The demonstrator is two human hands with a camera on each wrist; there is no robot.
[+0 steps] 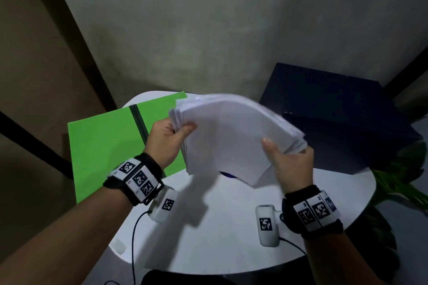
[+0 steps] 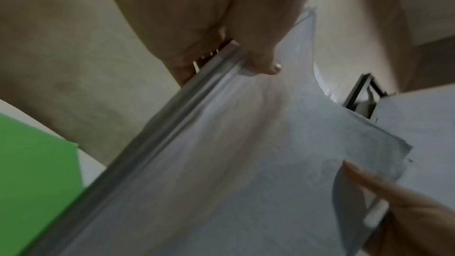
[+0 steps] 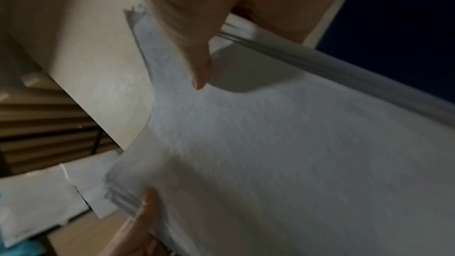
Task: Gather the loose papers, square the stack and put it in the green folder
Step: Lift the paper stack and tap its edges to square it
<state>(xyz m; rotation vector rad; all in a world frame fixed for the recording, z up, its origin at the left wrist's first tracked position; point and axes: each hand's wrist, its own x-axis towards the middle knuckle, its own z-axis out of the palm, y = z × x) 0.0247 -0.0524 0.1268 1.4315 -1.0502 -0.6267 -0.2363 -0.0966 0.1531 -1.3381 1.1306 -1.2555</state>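
Both hands, the left hand (image 1: 165, 140) and right hand (image 1: 290, 165), hold the papers (image 1: 229, 136) up together, but the edges look uneven and the green folder (image 1: 104, 146) lies open, waiting.

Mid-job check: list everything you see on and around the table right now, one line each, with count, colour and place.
paper stack: one, white, held above the table between both hands, edges fanned and uneven
green folder: one, green with a dark spine, lying open on the table's left side
table: one, white, rounded, under the hands
dark box: one, navy, on the table's far right
small blue object: one, mostly hidden under the stack
plant: one, green leaves, right of the table
left hand: grips the stack's left edge
right hand: grips the stack's right edge
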